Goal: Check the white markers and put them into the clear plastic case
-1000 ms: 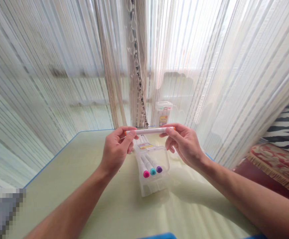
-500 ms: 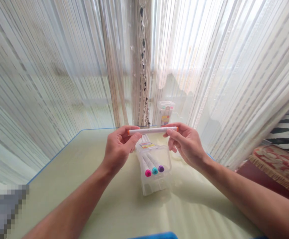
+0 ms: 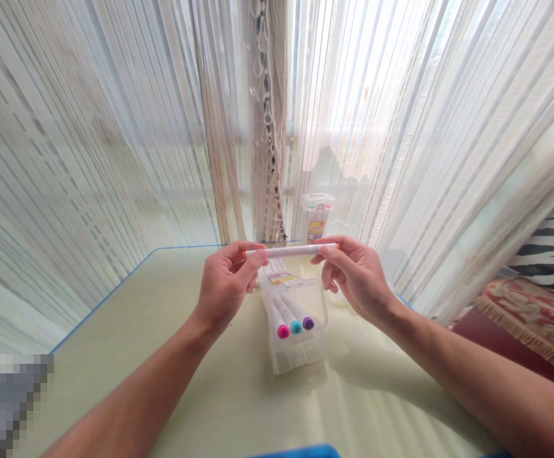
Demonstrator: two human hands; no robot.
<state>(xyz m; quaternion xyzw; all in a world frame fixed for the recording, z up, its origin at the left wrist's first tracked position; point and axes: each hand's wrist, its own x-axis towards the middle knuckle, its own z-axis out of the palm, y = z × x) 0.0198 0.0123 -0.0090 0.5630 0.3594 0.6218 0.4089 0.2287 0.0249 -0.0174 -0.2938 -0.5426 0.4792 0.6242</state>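
Note:
A white marker with orange ends is held level above the table, one end in each hand. My left hand pinches its left end between thumb and fingers. At the other end, my right hand grips it the same way, with the lower fingers curled. Below them lies a clear plastic case with a yellow label. On it or in it rest three white markers, with a pink end, a teal end and a purple end; I cannot tell which.
A second clear case stands upright at the table's back edge. String curtains with a bead strand hang behind the pale green table. A blue object shows at the front edge. Fringed patterned fabric is at right.
The marker and both hands have shifted very slightly to the left. My left thumb has slid a little along the marker. The bead strand has swung left.

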